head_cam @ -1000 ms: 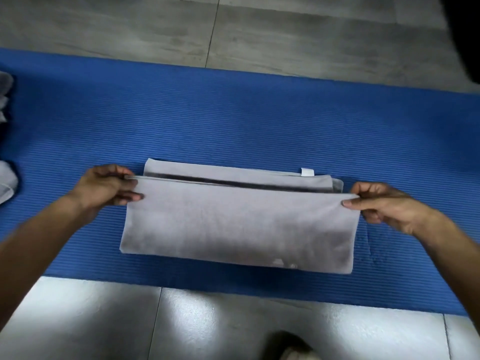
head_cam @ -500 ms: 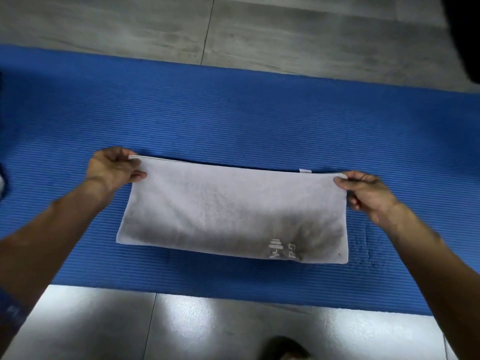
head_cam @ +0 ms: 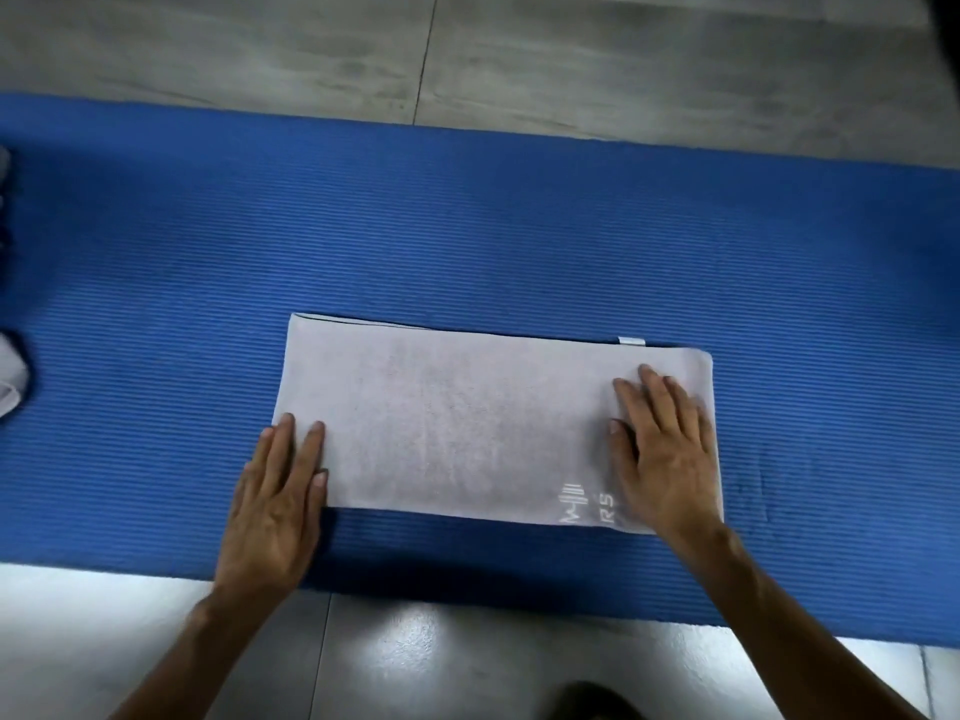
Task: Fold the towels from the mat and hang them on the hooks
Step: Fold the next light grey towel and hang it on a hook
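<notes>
A pale grey towel (head_cam: pixel 457 423), folded into a long rectangle, lies flat on the blue ribbed mat (head_cam: pixel 467 241). A white logo is printed near its front right corner and a small white tag sticks out at its far right edge. My left hand (head_cam: pixel 278 504) rests flat, fingers extended, on the towel's front left corner and the mat beside it. My right hand (head_cam: pixel 662 449) lies palm down on the towel's right end. Neither hand grips anything. No hooks are in view.
Another pale cloth (head_cam: pixel 11 387) peeks in at the mat's left edge. Grey tiled floor (head_cam: pixel 571 54) lies beyond the mat, and glossy tiles (head_cam: pixel 467 662) are in front of it. A dark shape (head_cam: pixel 592 701) sits at the bottom edge.
Both hands brought the towel's near half over to the far edge, finishing the fold, then let go of the corners and now press flat on the towel's two ends.
</notes>
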`<state>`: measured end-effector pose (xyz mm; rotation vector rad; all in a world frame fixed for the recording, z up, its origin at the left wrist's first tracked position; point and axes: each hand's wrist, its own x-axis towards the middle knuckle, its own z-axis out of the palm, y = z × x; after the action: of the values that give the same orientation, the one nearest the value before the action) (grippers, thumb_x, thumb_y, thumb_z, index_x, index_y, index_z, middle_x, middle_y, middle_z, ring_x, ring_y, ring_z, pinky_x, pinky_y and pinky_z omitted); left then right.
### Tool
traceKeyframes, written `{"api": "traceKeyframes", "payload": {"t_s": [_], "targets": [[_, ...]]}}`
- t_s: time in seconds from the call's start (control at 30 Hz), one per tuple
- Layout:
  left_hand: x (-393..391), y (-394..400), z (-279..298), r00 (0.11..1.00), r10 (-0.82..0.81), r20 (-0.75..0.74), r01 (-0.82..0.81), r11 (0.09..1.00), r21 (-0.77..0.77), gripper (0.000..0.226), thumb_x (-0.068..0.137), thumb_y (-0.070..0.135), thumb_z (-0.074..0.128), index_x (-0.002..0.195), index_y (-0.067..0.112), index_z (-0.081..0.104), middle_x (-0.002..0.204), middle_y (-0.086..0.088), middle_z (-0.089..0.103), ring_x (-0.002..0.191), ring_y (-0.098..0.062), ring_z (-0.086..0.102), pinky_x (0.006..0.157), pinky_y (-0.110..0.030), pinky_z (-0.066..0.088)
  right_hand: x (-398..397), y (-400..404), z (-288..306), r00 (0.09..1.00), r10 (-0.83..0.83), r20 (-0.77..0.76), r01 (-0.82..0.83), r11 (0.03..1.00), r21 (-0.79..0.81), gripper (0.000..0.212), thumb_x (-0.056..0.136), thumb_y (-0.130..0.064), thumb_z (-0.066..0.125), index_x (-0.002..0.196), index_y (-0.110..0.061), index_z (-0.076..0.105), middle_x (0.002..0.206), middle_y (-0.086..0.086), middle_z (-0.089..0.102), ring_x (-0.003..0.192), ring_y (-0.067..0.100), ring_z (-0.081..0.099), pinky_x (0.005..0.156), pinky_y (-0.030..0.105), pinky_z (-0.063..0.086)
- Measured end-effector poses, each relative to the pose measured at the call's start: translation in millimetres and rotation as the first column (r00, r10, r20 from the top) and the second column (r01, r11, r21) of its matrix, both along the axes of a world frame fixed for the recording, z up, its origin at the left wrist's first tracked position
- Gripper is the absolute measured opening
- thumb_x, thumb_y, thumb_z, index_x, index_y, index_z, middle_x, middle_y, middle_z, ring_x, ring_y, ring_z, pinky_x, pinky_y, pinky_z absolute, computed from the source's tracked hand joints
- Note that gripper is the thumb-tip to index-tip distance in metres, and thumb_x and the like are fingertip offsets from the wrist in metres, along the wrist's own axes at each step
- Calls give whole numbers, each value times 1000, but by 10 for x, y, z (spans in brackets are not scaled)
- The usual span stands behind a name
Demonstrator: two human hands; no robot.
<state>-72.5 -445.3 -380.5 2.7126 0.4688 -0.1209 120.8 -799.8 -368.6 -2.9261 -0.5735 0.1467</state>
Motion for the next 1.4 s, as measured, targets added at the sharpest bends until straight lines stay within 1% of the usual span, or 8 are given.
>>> {"api": "traceKeyframes", "payload": {"t_s": [0.3, 0.47, 0.57, 0.67, 0.77, 0.87, 0.97, 1.4], "targets": [[431, 120, 261, 890, 456, -6, -449, 873, -189, 54, 78, 37, 66, 126, 14, 52, 119, -13, 57, 102, -33, 54, 91, -45, 46, 42, -45, -98, 996, -55, -64, 51, 997, -54, 61, 100, -50, 24, 155, -25, 18, 163, 6, 15, 150, 31, 11, 121, 51, 11], [739, 193, 501, 695, 630, -347, -682, 422, -598, 19, 77, -8, 71, 95, -2, 65, 65, -6, 67, 42, -5, 56, 44, -19, 48, 1, 225, 118, 998, -60, -30, 60, 998, -4, 56, 93, -38, 35, 143, -15, 42, 155, 11, 33, 144, 35, 26, 119, 52, 17], [873, -2, 802, 792, 570, -219, -569, 558, -604, 18, 81, -9, 62, 79, 8, 61, 69, -3, 61, 47, -3, 55, 43, -13, 43, -196, 548, 290, 995, 40, -95, -7, 944, 331, 46, 90, -30, 46, 133, -17, 54, 139, 3, 54, 127, 24, 51, 106, 46, 40], [954, -444, 1149, 908, 416, -53, -378, 758, -532, 14, 71, 13, 60, 84, 15, 56, 68, 6, 63, 54, -7, 55, 52, -18, 45, -366, 886, 617, 778, 147, -610, 371, 675, 637, 37, 94, -23, 60, 130, -27, 53, 119, -10, 64, 104, 7, 62, 88, 30, 51], [921, -960, 1263, 981, 193, 33, -153, 859, -488, 32, 66, 18, 62, 94, 27, 50, 84, 8, 61, 69, -11, 58, 64, -29, 47, -370, 1117, 863, 522, 291, -802, 657, 462, 596, 34, 90, -37, 65, 123, -33, 58, 107, -6, 71, 96, 14, 69, 85, 34, 56], [940, -1418, 1262, 995, 10, 98, 48, 816, -576, 46, 74, 8, 66, 110, 32, 50, 101, 13, 53, 86, -5, 58, 74, -27, 51, -237, 1124, 951, 577, 150, -803, 721, 368, 587, 21, 88, -30, 70, 105, -20, 66, 96, -2, 75, 91, 11, 71, 87, 31, 57], [946, -1612, 1215, 993, -58, 106, 115, 710, -695, 47, 81, 16, 67, 121, 35, 51, 116, 23, 51, 100, -5, 57, 80, -17, 49, -57, 871, 900, 657, -58, -752, 708, 388, 590, 22, 88, -13, 61, 108, -24, 62, 96, -5, 73, 89, 8, 69, 88, 36, 57], [845, -1526, 607, 1000, 2, 2, -1, 901, -435, 43, 86, 29, 67, 126, 32, 52, 124, 14, 46, 116, -9, 46, 100, -24, 40, 165, -466, 517, 711, -257, -655, 658, 572, 490, 52, 96, -11, 52, 136, -42, 46, 121, -15, 63, 114, 14, 60, 100, 39, 49]]}}
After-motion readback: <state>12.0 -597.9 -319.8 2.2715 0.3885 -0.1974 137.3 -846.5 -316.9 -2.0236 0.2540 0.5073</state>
